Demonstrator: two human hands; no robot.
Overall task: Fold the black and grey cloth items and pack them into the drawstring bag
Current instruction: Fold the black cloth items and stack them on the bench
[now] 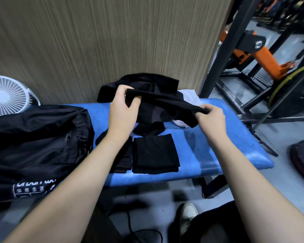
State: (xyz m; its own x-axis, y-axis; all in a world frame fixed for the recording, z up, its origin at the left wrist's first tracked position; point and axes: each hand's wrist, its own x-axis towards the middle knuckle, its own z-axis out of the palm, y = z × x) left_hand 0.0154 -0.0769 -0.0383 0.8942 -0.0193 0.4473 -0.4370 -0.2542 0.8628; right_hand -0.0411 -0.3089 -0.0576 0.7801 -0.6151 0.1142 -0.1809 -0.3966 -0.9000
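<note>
At the far left we are seeing a small white round fan (6, 95) standing behind the big black drawstring bag (37, 142), which is lying slumped on the left end of the blue padded worktop (223, 146) with a white-lettered label showing at its near edge. Just right of the bag, two folded black cloth squares are lying side by side on the worktop: a narrower one (124, 160) partly hidden under our left forearm, and a wider neat one (155, 154) beside it. Above these, our left hand (123, 109) is pinching one end of a long black cloth strip (165, 99), its grip closed on the fabric, and we are holding the strip stretched out in the air over a loose heap of black and grey cloth (144, 85) piled at the back of the worktop against the wood-grain wall. A white cloth (191, 97) is peeking out beneath the heap's right side. Further right, our right hand (211, 120) is gripping the strip's other end, fingers curled around it. Beyond the worktop, orange and black gym equipment (263, 55) is standing on the grey floor.
</note>
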